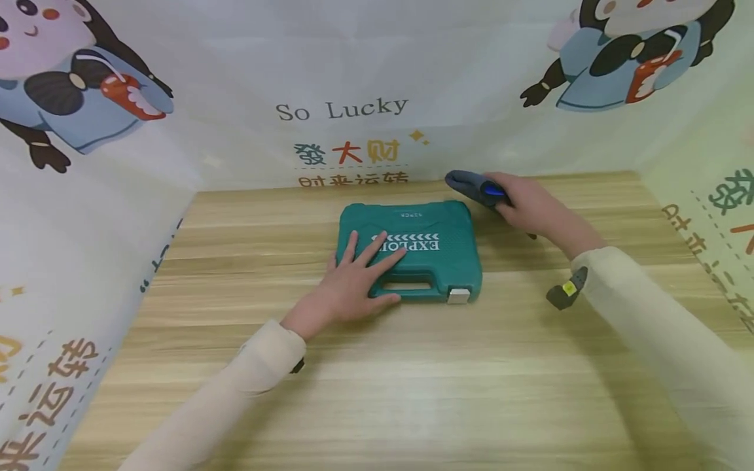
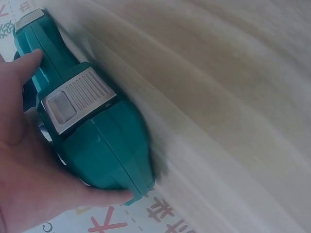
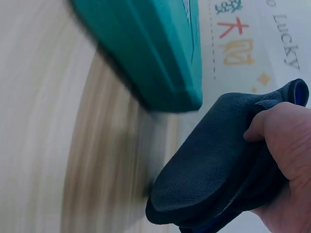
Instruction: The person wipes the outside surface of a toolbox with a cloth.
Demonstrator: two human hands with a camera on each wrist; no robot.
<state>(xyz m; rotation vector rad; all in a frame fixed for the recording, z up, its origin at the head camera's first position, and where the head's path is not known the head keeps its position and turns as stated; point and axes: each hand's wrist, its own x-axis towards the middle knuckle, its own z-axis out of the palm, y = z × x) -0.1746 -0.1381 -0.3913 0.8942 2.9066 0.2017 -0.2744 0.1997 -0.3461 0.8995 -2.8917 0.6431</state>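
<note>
A teal plastic tool case (image 1: 412,222) with a carry handle and metal latches lies flat on the wooden table. My left hand (image 1: 353,278) rests on its left part with fingers spread over the lid's white lettering; in the left wrist view the thumb lies along the handle side, near a silver latch (image 2: 78,99). Off the case's far right corner, my right hand (image 1: 530,203) grips a folded dark blue-grey cloth (image 1: 471,186). The right wrist view shows the cloth (image 3: 209,155) bunched between thumb and fingers, close beside the case's end (image 3: 150,53).
A white printed backdrop (image 1: 353,59) with cartoon figures and lettering rises behind the table (image 1: 377,392) and along both sides. Dark wrist cameras sit at both cuffs, the right one (image 1: 567,289) with a yellow patch.
</note>
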